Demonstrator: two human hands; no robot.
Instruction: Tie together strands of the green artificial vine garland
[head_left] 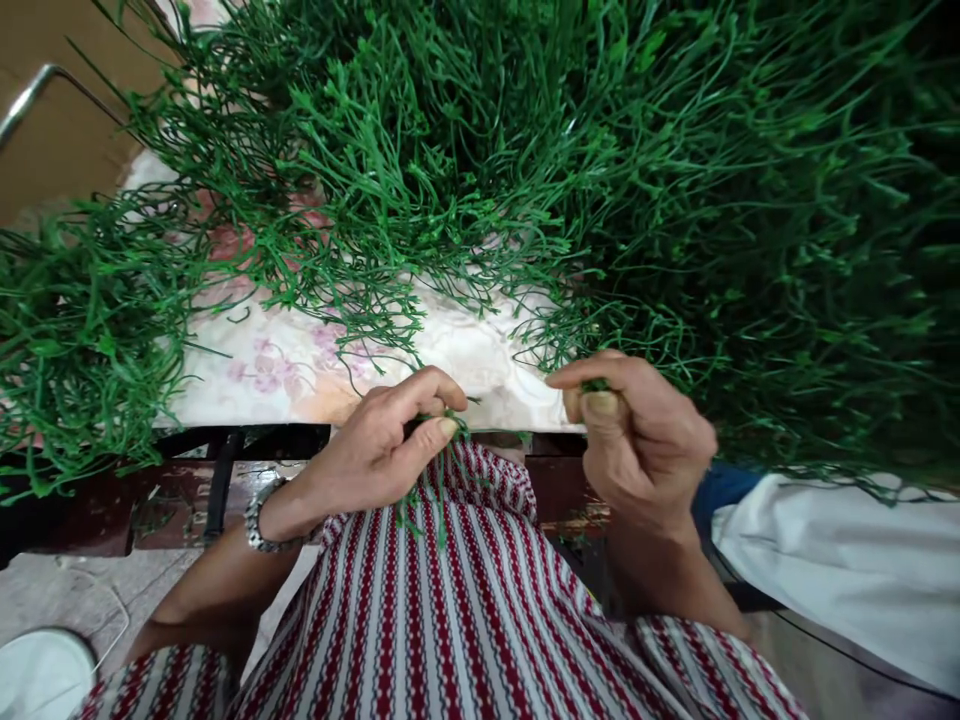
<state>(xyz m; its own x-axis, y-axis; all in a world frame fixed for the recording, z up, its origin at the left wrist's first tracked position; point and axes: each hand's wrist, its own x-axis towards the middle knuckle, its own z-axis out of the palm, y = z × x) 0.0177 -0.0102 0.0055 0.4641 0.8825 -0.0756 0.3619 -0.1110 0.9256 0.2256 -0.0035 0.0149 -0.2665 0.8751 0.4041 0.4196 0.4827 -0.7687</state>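
Observation:
My left hand point(382, 445) is closed in a pinch on thin green plastic stems point(439, 460) that hang down over my striped lap. A metal bracelet sits on that wrist. My right hand point(637, 430) is also pinched, thumb against forefinger, on a small green sprig point(596, 385) at the table's near edge. Both hands work just in front of a huge heap of green artificial grass stems point(570, 170) that covers most of the table.
A floral pale tablecloth point(300, 365) shows between the heaps. A smaller green pile point(75, 340) lies at the left. A white sack or cloth point(847, 560) sits at my right, a white round lid point(41, 675) on the floor at lower left.

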